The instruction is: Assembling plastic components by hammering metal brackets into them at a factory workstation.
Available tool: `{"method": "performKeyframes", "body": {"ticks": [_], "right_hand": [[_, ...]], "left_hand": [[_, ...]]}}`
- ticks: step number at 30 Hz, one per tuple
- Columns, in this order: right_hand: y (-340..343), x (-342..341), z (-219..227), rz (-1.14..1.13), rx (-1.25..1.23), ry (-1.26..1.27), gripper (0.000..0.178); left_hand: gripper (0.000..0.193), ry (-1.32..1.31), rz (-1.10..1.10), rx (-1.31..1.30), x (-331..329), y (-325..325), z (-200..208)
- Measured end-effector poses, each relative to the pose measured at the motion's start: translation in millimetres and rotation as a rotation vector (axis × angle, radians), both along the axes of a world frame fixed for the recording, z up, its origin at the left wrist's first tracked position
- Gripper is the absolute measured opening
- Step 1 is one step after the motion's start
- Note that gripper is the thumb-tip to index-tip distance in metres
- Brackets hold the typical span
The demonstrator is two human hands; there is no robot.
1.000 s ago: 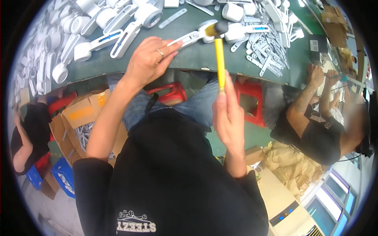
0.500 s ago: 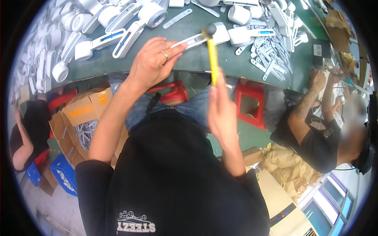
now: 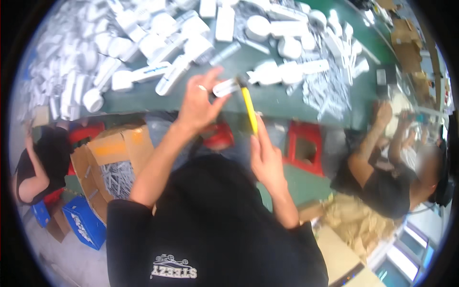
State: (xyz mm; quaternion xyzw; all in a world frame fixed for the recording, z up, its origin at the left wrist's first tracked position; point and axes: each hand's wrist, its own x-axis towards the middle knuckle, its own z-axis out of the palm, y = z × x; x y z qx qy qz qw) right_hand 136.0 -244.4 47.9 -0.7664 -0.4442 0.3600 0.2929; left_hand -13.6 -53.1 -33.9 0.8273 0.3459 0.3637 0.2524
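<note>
My left hand [image 3: 198, 104] reaches over the near table edge, thumb and index finger around the near end of a white plastic part [image 3: 224, 88] with a long slotted arm. The part's far side runs behind the hammer head and is blurred. In my right hand [image 3: 267, 160] is a hammer [image 3: 249, 109], gripped by its yellow handle. Its dark head is over the part, just right of my left fingertips; I cannot tell whether it touches. Another white part with a round head [image 3: 290, 72] lies to the right.
White plastic parts [image 3: 162, 26] are heaped across the far and left table [image 3: 138, 103]. Grey flat strips [image 3: 327, 93] pile up on the right. Below left stands a cardboard box [image 3: 91, 174] of strips; red stools [image 3: 304, 148] are under the edge. A co-worker [image 3: 377, 167] sits at right, another person [image 3: 45, 153] at left.
The whole view has shifted, so the table appears lower. My left index finger has lifted and spread from the thumb. The hammer head has come closer to my left fingers.
</note>
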Motion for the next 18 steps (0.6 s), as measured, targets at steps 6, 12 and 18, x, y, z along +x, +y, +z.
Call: {"method": "performKeyframes", "body": {"ticks": [6, 12, 18], "right_hand": [[-1.8, 30.7, 10.3, -0.109, 0.165, -0.058, 0.058], [-6.9, 42.2, -19.1, -0.202, 0.152, 0.079, 0.052], [-20.9, 25.3, 0.3, -0.246, 0.156, -0.175, 0.067]], "left_hand": [[0.031, 0.017, 0.032, 0.236, -48.2, 0.8, 70.5], [0.038, -0.127, 0.613, 0.252, -153.8, 139.6, 124.2], [0.041, -0.092, 0.764, 0.208, -186.9, 359.9, 103.3]]}}
